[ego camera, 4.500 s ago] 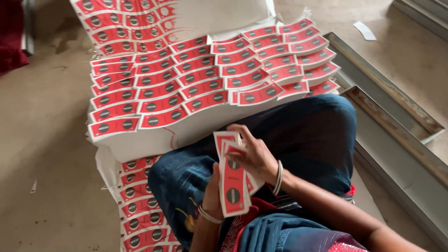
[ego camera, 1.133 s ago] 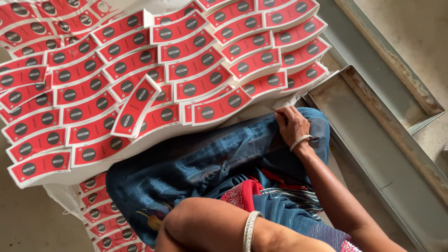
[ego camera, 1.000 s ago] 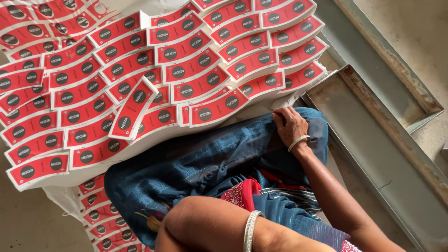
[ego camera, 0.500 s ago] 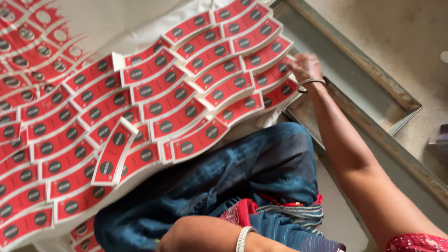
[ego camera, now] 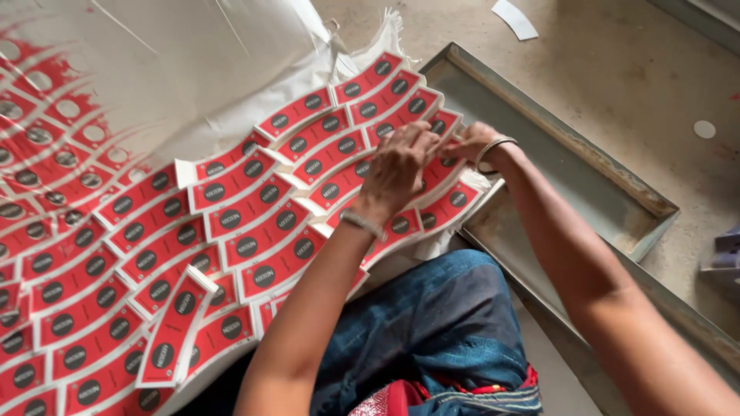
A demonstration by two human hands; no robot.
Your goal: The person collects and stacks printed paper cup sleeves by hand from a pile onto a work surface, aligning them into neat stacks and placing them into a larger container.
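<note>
A big white sheet (ego camera: 193,85) printed with rows of curved red labels (ego camera: 254,208) with dark round spots lies over my lap. My left hand (ego camera: 397,166) and my right hand (ego camera: 466,142) are together at the sheet's right edge, fingers pinched on the red labels there. A small stack of loose red labels (ego camera: 173,327) rests on the sheet at lower left. Each wrist wears a bangle. Exactly what the fingers grip is partly hidden by the hands.
A shallow grey metal tray (ego camera: 586,192) lies on the concrete floor to the right. Blue fabric (ego camera: 432,339) covers my knees below the sheet. A white paper scrap (ego camera: 515,17) lies on the floor at the top.
My left hand has come up from the lap to join the right hand at the sheet's right edge. The view has swung towards that edge; the loose stack stays on the sheet.
</note>
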